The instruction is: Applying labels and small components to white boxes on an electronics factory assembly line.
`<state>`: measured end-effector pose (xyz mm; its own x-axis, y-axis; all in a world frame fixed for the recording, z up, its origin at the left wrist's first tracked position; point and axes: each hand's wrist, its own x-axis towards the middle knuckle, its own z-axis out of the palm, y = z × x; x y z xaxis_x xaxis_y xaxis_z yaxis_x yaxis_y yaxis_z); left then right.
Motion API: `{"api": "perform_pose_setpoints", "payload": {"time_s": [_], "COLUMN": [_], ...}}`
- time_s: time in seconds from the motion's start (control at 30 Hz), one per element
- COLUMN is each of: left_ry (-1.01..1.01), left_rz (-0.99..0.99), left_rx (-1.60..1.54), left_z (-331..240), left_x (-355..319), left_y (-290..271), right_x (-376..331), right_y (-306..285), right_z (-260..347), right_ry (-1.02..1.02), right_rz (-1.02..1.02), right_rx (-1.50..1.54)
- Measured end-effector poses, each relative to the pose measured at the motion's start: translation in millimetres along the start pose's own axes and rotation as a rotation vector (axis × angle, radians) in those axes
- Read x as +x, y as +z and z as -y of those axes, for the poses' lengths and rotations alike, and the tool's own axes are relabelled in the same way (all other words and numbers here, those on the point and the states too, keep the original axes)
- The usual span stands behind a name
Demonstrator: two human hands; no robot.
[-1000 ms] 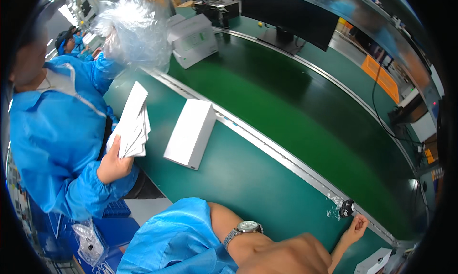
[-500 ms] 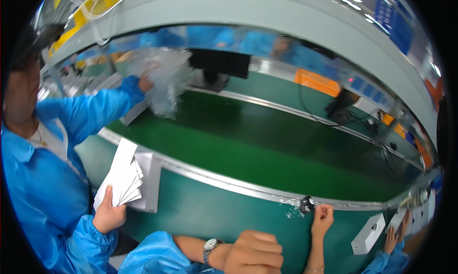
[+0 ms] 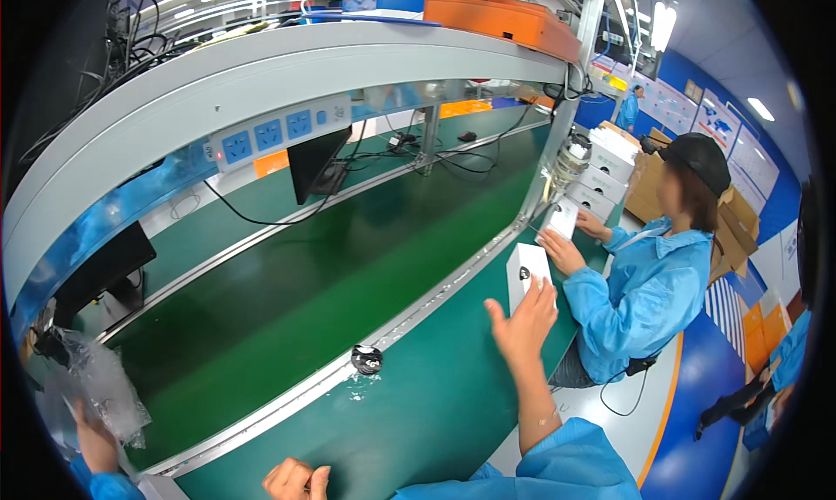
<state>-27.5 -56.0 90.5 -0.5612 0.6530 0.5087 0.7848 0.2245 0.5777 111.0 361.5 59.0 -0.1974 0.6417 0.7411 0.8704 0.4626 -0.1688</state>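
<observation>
My right hand (image 3: 524,320) stretches out over the green table, fingers spread, its fingertips resting on the near end of a flat white box (image 3: 525,269). The box lies beside the metal rail of the green conveyor belt (image 3: 331,273). My left hand (image 3: 294,481) sits at the lower edge on the table, fingers curled with nothing seen in them. Both my sleeves are blue.
A co-worker in a blue coat and black cap (image 3: 649,282) at the right handles another white box (image 3: 562,216) next to stacked white boxes (image 3: 601,171). At the left, a person's hand holds a clear plastic bag (image 3: 96,387). A small round black part (image 3: 367,358) sits on the rail. A dark monitor (image 3: 315,162) stands behind the belt.
The view has swung to the right, away from the co-worker holding white sheets. My right hand has moved from the rail's edge onto the white box.
</observation>
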Motion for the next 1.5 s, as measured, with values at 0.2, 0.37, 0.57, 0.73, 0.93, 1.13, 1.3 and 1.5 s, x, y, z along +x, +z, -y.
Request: {"api": "perform_pose_setpoints", "payload": {"time_s": [0.2,0.37,0.57,0.73,0.93,1.13,1.3,1.5], "left_ry": [-0.135,-0.28,-0.514,-0.264,-0.357,-0.316,-0.313,-0.289], "left_rz": [-0.013,0.099,0.099,0.331,0.249,0.19,0.16,0.144], "left_rx": [0.036,-0.062,-0.334,-0.197,-0.235,-0.232,-0.255,-0.23], "left_z": [2,37,47,71,76,77,77,80], "left_x": [-11,-33,-14,-9,-32,-36,-37,-37], "left_y": [1,1,-6,21,23,34,37,35], "right_x": [26,-22,-50,-57,-97,-107,-102,-100], "right_y": [27,-29,-86,-91,-117,-118,-123,-127], "right_z": [-77,-42,79,103,115,121,124,135], "right_ry": [0.37,-0.064,-0.734,-0.96,-0.837,-0.861,-0.851,-0.859], "right_rz": [0.476,0.645,1.218,0.866,0.928,0.902,0.957,1.046], "right_rx": [0.05,0.692,1.115,1.045,1.031,0.974,0.96,0.909]}}
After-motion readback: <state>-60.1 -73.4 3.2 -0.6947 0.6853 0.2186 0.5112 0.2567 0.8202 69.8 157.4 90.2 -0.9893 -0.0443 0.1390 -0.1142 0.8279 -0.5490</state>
